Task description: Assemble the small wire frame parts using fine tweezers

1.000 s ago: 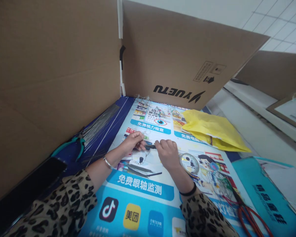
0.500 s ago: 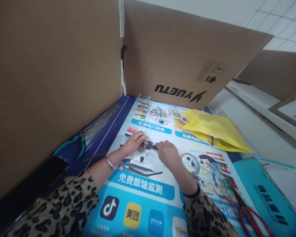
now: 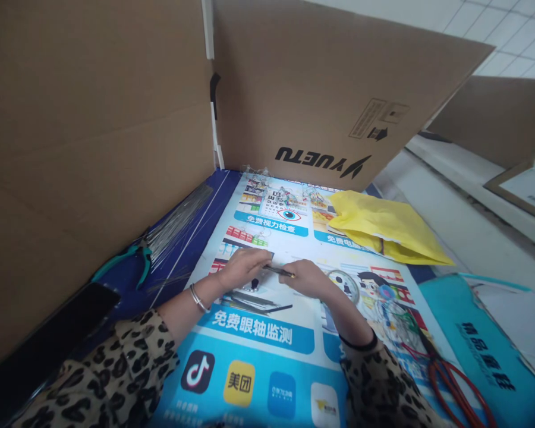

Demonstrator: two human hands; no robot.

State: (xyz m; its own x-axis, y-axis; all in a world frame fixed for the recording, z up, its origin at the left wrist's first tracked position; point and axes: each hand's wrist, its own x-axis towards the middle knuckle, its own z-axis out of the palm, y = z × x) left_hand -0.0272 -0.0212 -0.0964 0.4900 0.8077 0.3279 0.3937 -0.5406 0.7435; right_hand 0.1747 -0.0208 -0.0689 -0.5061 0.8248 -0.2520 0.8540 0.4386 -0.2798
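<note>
A thin dark stick (image 3: pixel 279 271) with a brass-coloured tip runs between my two hands above the printed sheet (image 3: pixel 289 252). My left hand (image 3: pixel 246 267) has its fingers closed around the stick's left part. At the other end my right hand (image 3: pixel 305 278) is closed, its fingers curled against the tip; the fingertips are mostly hidden. Below my hands, several slim dark rods (image 3: pixel 254 302) lie on the sheet. What looks like a roll of clear tape (image 3: pixel 355 284) rests just right of my right hand.
Cardboard panels (image 3: pixel 294 89) stand behind and to the left. Teal-handled pliers (image 3: pixel 145 267) and a bundle of thin wires (image 3: pixel 178 220) lie left. On the right are a yellow pouch (image 3: pixel 387 229), red-handled scissors (image 3: pixel 439 380), a wire tangle (image 3: pixel 396 321) and a turquoise folder (image 3: pixel 450 303).
My hands have turned so the stick shows more of its length, with its brass-coloured tip now visible by my right hand. Both hands have shifted slightly downward, and the view has moved a little.
</note>
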